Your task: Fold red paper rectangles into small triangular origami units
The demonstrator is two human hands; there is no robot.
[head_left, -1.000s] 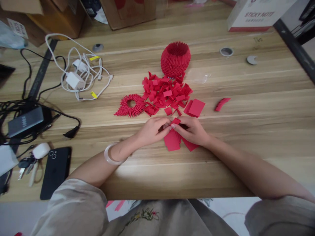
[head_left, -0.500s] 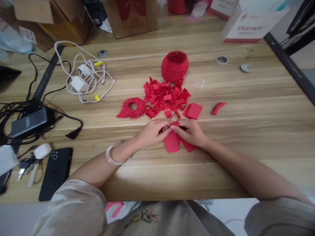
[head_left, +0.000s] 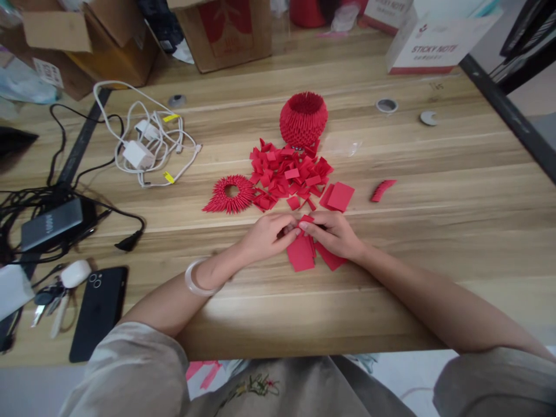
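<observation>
Between the fingertips of my left hand and my right hand is a small piece of red paper; both hands are closed on it. Under my hands lie flat red paper sheets. Just beyond them is a heap of small folded red paper pieces, with a few square red sheets at its right. A spiky red paper ring with a pointed tail lies left of the heap. Behind it stands a round red vase of interlocked paper pieces.
A short curved strip of joined red pieces lies to the right. On the left are white charger cables, a power bank, keys and a black phone. Cardboard boxes and a sticky note box line the back.
The whole view has shifted slightly. My hands keep nearly the same pose, still closed on the red paper; nothing on the table has visibly moved.
</observation>
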